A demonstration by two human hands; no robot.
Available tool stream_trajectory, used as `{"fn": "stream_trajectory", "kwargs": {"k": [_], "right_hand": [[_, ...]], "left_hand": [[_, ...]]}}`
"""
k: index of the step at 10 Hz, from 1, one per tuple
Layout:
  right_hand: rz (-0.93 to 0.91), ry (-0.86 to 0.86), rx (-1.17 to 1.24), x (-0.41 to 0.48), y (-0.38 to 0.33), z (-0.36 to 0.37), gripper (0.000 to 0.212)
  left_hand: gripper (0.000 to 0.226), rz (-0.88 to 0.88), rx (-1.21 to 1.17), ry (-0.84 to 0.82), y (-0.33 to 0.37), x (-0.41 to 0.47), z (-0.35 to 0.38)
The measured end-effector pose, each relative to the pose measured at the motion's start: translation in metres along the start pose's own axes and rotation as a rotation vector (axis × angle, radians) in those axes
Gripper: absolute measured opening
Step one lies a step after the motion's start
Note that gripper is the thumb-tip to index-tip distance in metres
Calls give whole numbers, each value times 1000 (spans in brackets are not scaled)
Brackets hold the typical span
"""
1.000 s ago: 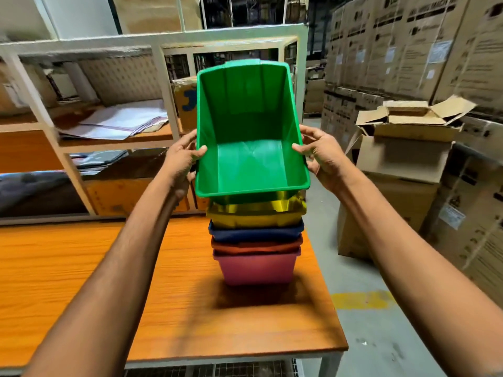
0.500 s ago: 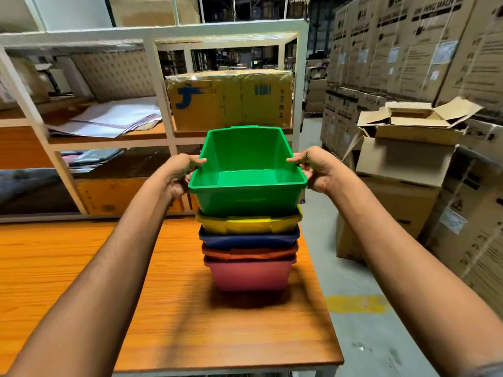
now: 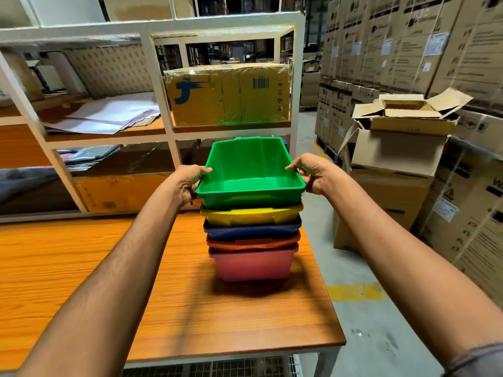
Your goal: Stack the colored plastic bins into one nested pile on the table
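Note:
A green bin (image 3: 249, 172) sits on top of a nested pile near the right end of the wooden table (image 3: 81, 268). Below it lie a yellow bin (image 3: 251, 216), a dark blue bin (image 3: 251, 232), an orange bin (image 3: 251, 244) and a pink bin (image 3: 253, 263) at the bottom. My left hand (image 3: 189, 182) grips the green bin's left rim. My right hand (image 3: 313, 174) grips its right rim. The green bin sits level, its rim just above the yellow rim.
A white shelf rack (image 3: 160, 104) stands behind the table, holding a wrapped cardboard box (image 3: 228, 95) and papers (image 3: 109, 114). Open cardboard boxes (image 3: 400, 148) and stacked cartons (image 3: 408, 42) line the right side. The table's right edge drops to grey floor with a yellow mark (image 3: 356, 292).
The green bin was tilted up and held above the pile; it has come down level and sunk deeper into the yellow bin, with both hands still on its rims.

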State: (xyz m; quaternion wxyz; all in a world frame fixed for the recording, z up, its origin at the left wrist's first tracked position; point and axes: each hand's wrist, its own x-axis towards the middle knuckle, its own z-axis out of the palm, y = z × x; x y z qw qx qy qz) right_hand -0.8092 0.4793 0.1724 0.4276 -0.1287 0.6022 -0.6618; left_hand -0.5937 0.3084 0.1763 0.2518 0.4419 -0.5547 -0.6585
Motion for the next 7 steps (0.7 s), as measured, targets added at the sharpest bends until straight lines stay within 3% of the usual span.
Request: {"fn": "stream_trajectory", "kwargs": {"k": [3,5,7], "right_hand": [[-6,74,-46,-16,9,3,14],[-55,172,-13,-28,20,6,35],[-220,327,-32,-56,30,8,9]], "left_hand": [[30,-18,6,-25,-3,-13,-7],[30,4,-26,-31,-11,-19,-14],[39,293,-22,147,-30,-31,-17]]}}
